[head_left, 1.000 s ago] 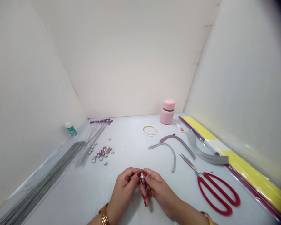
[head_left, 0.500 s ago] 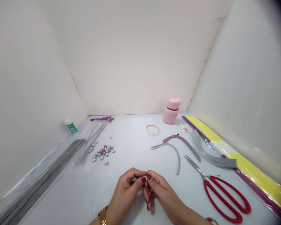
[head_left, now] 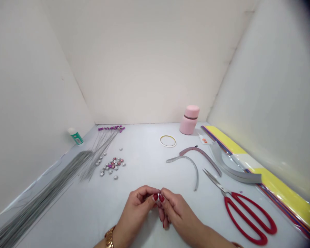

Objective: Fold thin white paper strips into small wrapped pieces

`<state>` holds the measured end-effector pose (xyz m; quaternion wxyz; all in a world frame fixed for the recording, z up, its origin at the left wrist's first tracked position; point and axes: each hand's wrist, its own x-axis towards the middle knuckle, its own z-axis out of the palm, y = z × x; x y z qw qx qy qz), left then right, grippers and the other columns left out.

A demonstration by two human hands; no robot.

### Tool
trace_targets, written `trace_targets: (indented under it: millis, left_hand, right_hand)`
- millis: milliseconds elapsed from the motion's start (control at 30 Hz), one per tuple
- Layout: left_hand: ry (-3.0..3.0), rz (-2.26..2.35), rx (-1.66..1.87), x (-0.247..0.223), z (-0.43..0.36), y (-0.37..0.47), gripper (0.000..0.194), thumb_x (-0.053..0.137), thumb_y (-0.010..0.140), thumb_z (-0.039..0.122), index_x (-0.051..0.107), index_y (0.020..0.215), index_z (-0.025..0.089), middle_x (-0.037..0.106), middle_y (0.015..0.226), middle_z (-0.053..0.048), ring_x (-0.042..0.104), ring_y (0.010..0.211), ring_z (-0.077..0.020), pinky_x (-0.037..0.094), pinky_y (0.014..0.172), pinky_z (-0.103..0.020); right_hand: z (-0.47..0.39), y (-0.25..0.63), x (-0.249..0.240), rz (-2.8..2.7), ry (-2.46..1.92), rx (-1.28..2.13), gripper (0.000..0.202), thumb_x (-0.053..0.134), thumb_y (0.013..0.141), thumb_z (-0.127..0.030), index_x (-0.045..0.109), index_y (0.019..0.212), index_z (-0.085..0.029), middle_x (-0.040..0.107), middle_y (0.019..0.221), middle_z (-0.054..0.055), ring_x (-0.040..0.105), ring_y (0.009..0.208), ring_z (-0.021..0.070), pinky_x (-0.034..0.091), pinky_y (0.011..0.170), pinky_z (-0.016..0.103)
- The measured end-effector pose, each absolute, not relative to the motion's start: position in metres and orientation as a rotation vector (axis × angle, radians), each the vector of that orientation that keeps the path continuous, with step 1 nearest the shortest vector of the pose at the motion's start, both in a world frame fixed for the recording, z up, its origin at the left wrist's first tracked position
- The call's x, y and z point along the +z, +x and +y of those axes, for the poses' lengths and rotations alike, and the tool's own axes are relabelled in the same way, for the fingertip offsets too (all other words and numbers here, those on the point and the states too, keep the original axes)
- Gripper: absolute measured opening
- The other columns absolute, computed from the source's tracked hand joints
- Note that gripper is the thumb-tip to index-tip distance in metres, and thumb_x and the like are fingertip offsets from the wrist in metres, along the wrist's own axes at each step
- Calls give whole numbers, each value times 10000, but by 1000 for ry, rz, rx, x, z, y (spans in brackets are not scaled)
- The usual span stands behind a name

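6 o'clock: left hand and right hand pinching tiny piece, mostly hidden | best pressed lightly, evenly | small stars at 8 o'clock

Our arms reach in from the near edge, hands angled inward. We hold our left hand and right hand close together, fingers bent, thumbs side by side; our right hand's lower fingers point down.
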<state>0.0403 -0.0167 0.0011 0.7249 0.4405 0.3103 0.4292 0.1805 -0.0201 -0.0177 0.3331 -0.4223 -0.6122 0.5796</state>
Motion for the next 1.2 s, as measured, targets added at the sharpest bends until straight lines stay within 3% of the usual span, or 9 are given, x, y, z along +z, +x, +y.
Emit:
trace_targets:
  millis: [267, 700, 933, 1200]
  left_hand:
    - [1201, 974, 1032, -4, -17, 32, 200, 582, 754, 328, 659, 830, 160, 641, 709, -62, 598, 760, -210, 456, 709, -312]
    - [1330, 1064, 1075, -7, -22, 34, 181, 521, 801, 303, 616, 741, 161, 587, 708, -50, 556, 682, -164, 447, 648, -254]
    - [1267, 1031, 1044, -7, -24, 33, 185, 516, 806, 319, 614, 845, 167, 601, 734, -52, 566, 688, -170, 455, 642, -262]
    - [1302, 1012, 1074, -5, -25, 34, 215, 502, 817, 325, 617, 794, 146, 591, 706, -47, 566, 688, -165, 460, 649, -269]
  right_hand:
    - [-19, 178, -15, -1175, -995, 1894, 361, 396, 830, -515, 448, 724, -174, 456, 430, -73, 337, 284, 35, 212, 302, 142]
    - [-26, 170, -18, -940, -864, 2040, 342, 443, 816, -495, 421, 674, -184, 483, 387, -72, 342, 238, 31, 268, 260, 115]
    - [-25, 169, -14, -851, -811, 2091, 319, 465, 810, -467, 441, 680, -177, 491, 374, -70, 335, 223, 26, 280, 251, 109]
    - [-23, 174, -15, -924, -810, 2069, 336, 478, 808, -453, 469, 650, -156, 502, 365, -52, 362, 229, 33, 294, 255, 113]
